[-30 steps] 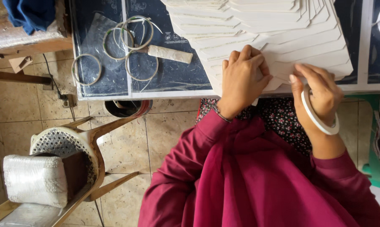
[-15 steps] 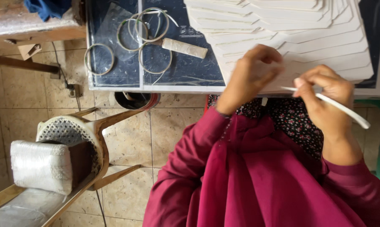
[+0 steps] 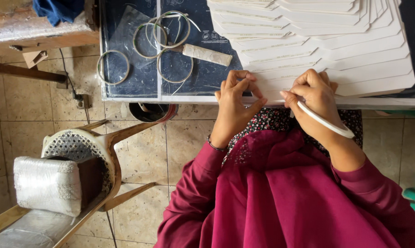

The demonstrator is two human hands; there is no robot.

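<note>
Since half a second ago your left hand has lifted off the fanned white card stack, fingertips now pinched at its near edge, on what I cannot tell. Your right hand, beside it, grips a white tape ring. Careless tugging could skew the fan.

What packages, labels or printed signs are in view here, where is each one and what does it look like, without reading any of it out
Dark blue mat: covers the tabletop, small white printed marks near its middle.
Clear plastic bag: flat on the mat under the tape rings.
White card sheets: fanned stack at the table's right, faint printed strip along each edge; both hands rest at its near edge.
No screens.
</note>
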